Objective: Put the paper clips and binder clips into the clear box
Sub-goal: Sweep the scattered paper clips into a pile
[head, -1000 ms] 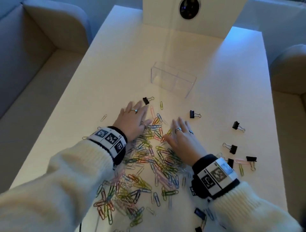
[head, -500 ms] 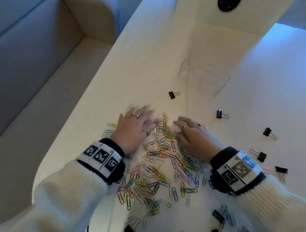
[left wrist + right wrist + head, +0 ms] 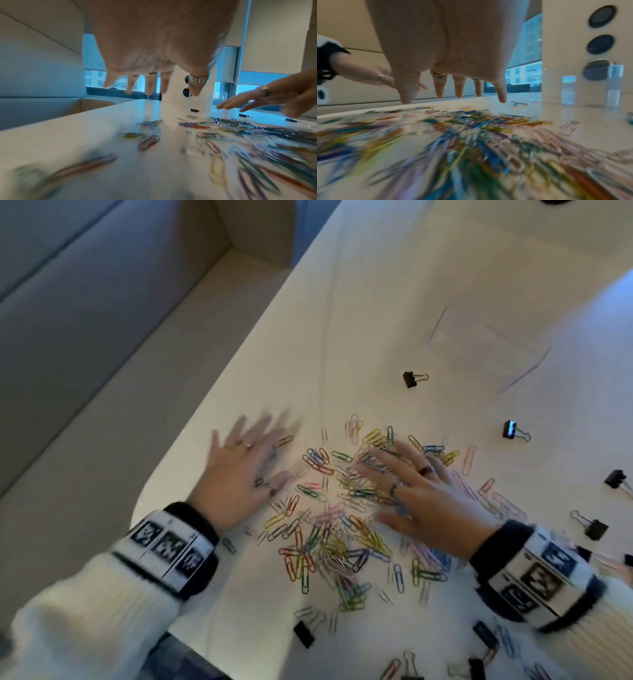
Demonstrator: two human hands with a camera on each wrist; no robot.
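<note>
Change: both hands have spread apart and flattened since a moment ago, when they were drawn together over the far edge of the pile; the head view has also swung, so the clear box now sits further right.
Left hand [image 3: 247,470]: palm down at the left edge of the pile, blurred by motion, fingers [image 3: 150,86] straight and splayed wide, holding nothing; the wrist view shows it hovering just above the desk.
Right hand [image 3: 426,498]: palm down over the right half of the pile, fingers [image 3: 458,86] straight and spread wide, holding nothing, tips just above the clips.
Paper clips [image 3: 342,522]: many coloured ones in a loose heap between and under the two hands, with strays scattered on the near side.
Binder clips [image 3: 414,379]: small black ones lie apart from the heap, two on the far side, several along the right, more at the near edge.
Clear box [image 3: 486,350]: faint and transparent, standing on the far right of the desk, well beyond the heap; in the head view its contents cannot be made out.
Desk [image 3: 342,320]: pale, smooth top.
Sofa [image 3: 102,320]: grey cushions along the left of the desk.
Sleeves: white knit, with black wristbands bearing square markers.
</note>
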